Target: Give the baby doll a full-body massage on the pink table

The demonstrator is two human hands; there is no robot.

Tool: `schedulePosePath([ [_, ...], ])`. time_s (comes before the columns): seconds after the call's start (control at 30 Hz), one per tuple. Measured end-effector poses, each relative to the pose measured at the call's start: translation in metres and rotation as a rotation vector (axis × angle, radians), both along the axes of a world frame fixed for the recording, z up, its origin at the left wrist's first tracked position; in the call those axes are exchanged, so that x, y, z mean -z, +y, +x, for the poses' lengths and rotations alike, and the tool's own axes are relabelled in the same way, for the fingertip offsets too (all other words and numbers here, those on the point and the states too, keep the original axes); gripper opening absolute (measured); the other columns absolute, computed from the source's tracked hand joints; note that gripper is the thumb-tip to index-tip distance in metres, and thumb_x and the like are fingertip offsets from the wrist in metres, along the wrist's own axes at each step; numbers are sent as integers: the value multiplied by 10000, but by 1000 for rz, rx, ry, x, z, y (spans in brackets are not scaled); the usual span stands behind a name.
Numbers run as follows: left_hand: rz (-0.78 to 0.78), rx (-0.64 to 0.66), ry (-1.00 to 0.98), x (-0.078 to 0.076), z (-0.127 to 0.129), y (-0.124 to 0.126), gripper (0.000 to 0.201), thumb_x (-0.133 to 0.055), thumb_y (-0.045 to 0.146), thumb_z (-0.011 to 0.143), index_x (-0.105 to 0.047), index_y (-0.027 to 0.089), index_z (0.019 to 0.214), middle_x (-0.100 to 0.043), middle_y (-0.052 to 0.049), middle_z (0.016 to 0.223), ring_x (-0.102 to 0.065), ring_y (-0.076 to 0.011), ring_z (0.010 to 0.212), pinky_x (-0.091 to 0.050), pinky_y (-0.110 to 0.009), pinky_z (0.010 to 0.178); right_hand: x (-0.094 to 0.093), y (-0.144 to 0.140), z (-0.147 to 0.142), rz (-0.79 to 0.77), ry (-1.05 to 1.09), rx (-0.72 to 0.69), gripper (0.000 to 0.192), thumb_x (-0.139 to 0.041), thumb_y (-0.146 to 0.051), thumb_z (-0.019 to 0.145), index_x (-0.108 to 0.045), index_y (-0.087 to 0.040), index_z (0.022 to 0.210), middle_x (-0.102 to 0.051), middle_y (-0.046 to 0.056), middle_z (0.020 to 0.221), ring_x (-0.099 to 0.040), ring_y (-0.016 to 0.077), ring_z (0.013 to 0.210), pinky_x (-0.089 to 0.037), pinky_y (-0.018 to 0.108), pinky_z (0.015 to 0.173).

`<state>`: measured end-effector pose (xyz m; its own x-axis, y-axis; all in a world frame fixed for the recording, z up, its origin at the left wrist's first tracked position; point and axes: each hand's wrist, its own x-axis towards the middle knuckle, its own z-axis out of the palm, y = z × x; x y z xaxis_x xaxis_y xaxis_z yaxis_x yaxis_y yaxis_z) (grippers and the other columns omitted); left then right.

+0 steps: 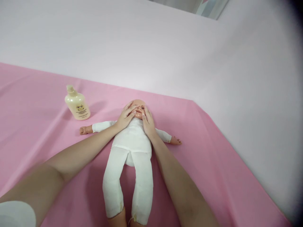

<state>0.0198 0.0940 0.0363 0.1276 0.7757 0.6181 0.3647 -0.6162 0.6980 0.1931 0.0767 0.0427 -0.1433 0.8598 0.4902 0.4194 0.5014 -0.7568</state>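
Note:
A baby doll (131, 138) with a white cloth body lies on its back, head away from me, its arms stretched out to the sides. My left hand (126, 116) rests on the left side of its face, fingers extended over the cheek and toward an eye. On the other cheek lies my right hand (148, 121), its fingers straight and pointing up along the side of the head. Between the two hands the doll's mouth, nose and one eye show. Both palms touch the doll without gripping it.
A pale yellow pump bottle (77, 104) with a printed label stands left of the doll's head, near its outstretched arm. Pink cloth (189, 164) covers the table. Beyond its far and right edges is a pale white surface (94, 41).

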Motion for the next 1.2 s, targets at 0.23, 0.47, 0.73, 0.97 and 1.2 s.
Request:
schedulePosePath([
  [0.23,-12,17,2,0,1,0,529,-413,592,993,-622,256,1344,-449,-114,1563,-320,-271,1516,-253,-534,1254,-3,-2,-1,-3,11,21,642,-318,-623,1004,-388,-282,1543,-438,46,1590,-382,199,1481,-264,423,1255],
  [0.47,39,-33,0,7,0,5,536,-439,598,983,-581,256,1371,-465,-125,1554,-369,-276,1489,-284,-537,1240,0,0,-2,-80,48,71,754,-366,-690,958,-361,-230,1555,-431,102,1591,-376,257,1490,-254,490,1253],
  [0.73,51,-21,-11,9,-1,6,576,-457,567,988,-496,214,1441,-451,-158,1552,-386,-267,1479,-269,-509,1251,0,0,-2,-111,46,102,846,-361,-735,929,-384,-148,1537,-432,157,1580,-374,286,1490,-253,498,1250],
  [0.97,54,-17,-12,9,-1,6,555,-462,541,995,-467,239,1461,-448,-140,1556,-391,-259,1475,-269,-513,1251,1,1,-3,-96,56,108,813,-367,-733,929,-399,-189,1532,-443,139,1577,-389,278,1482,-265,497,1246],
  [1.2,62,-20,-11,10,-1,8,559,-469,524,994,-467,216,1461,-460,-153,1543,-403,-267,1467,-281,-511,1247,2,2,-2,-98,40,115,817,-365,-727,933,-409,-166,1525,-442,154,1575,-394,290,1480,-267,510,1243],
])
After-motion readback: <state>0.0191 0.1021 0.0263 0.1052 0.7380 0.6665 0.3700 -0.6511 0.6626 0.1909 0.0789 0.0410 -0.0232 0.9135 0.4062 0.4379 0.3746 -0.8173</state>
